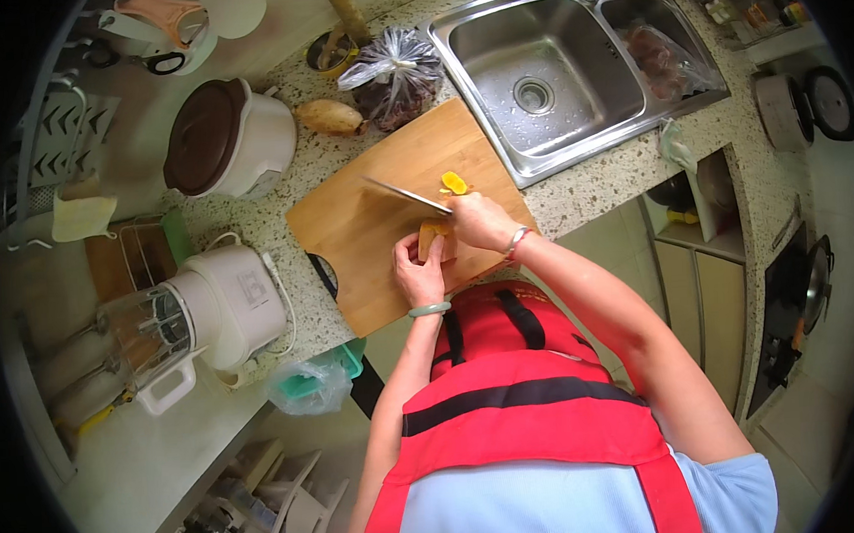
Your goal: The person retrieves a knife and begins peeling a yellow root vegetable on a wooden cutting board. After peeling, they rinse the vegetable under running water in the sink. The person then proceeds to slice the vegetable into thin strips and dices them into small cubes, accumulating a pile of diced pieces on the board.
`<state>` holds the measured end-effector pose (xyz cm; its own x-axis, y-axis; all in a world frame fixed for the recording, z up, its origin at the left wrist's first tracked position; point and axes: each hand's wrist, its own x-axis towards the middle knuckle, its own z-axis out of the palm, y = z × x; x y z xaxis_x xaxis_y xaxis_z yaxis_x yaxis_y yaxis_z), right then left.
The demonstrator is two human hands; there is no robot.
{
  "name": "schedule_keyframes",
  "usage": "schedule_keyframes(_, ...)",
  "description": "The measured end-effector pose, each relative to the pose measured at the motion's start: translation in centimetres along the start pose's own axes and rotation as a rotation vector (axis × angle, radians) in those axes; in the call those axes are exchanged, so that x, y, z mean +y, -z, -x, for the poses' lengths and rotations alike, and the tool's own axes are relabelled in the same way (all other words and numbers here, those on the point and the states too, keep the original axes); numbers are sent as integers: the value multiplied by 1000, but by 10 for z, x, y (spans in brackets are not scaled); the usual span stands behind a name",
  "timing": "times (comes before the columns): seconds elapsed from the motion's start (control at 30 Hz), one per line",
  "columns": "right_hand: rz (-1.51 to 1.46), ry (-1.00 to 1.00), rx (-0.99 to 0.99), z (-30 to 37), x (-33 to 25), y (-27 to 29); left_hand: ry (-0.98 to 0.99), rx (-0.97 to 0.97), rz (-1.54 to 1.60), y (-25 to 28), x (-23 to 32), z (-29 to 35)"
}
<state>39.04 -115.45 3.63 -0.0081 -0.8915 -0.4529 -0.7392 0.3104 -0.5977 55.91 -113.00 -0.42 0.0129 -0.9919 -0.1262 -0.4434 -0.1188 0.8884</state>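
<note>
A wooden cutting board (359, 236) lies on the speckled counter in front of me. My right hand (483, 222) is closed round the handle of a knife (407, 196), whose blade points to the far left above the board. My left hand (420, 272) is closed on a tan-skinned chunk with orange flesh (433, 233), which looks like pumpkin, and steadies it on the board. The chunk is partly covered by my fingers. Just beyond my right hand lies a bright yellow-orange cut piece (454, 182), apart from the chunk.
A steel double sink (542, 66) adjoins the board at the far right; bagged food (661, 61) sits in its smaller basin. Behind the board are a tied plastic bag (395, 77) and a brown root (330, 116). At left stand a lidded cooker (240, 141) and a blender (228, 299).
</note>
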Motion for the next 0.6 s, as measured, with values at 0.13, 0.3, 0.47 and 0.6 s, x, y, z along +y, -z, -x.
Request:
schedule_keyframes(0.13, -120, 47, 166, 33, 20, 5, 4, 78, -82, 13, 7, 9)
schedule_keyframes(0.3, -135, 64, 202, 68, 22, -11, -21, -20, -94, 26, -6, 7)
schedule_keyframes(0.47, -154, 16, 225, 85, 17, -35, 85, -108, -145, 22, 10, 10)
schedule_keyframes(0.6, -261, 23, 255, 82, 6, -40, 284, -151, 137, 17, 13, 14)
